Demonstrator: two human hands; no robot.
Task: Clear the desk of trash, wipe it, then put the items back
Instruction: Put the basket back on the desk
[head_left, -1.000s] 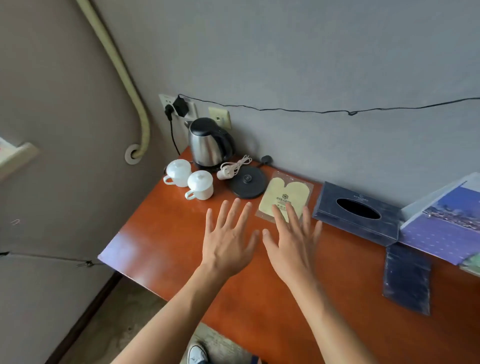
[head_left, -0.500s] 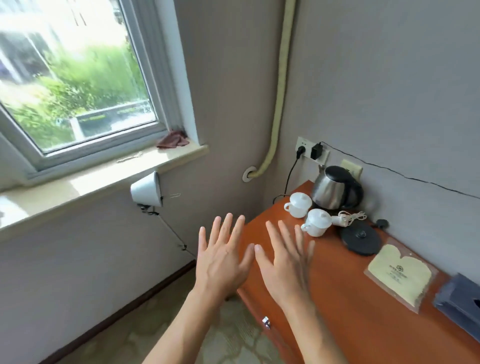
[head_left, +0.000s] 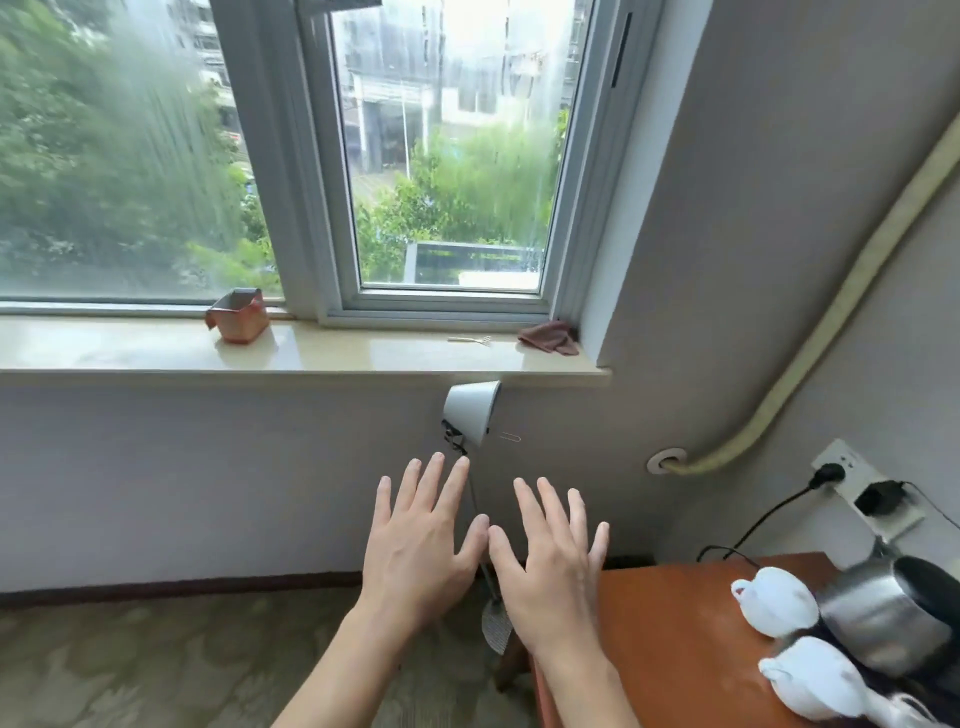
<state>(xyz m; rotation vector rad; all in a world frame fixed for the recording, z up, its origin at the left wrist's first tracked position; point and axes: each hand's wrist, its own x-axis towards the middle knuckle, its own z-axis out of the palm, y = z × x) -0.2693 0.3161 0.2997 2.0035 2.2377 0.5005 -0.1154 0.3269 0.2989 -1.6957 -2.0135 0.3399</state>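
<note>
My left hand (head_left: 418, 545) and my right hand (head_left: 553, 564) are held out side by side in the air, fingers spread and straight, holding nothing. They hover left of the orange-brown desk (head_left: 670, 639), whose corner shows at the lower right. On the desk stand two white lidded cups (head_left: 776, 600) and a steel kettle (head_left: 888, 613). A brownish-red cloth (head_left: 549, 338) lies on the right end of the windowsill (head_left: 332, 353). A torn reddish carton (head_left: 238, 315) stands farther left on the sill, and a small fork (head_left: 470, 340) lies beside the cloth.
A white lamp (head_left: 470, 413) on a thin stand rises from the floor just beyond my hands. A beige pipe (head_left: 810, 358) runs down the right wall to a hole. A wall socket (head_left: 852, 486) with plugs sits above the desk. Patterned carpet (head_left: 156, 665) covers the floor.
The view has swung left from the desk to the window and sill. The carton and fork have come into sight; most of the desk has left it. Both hands stay open and empty.
</note>
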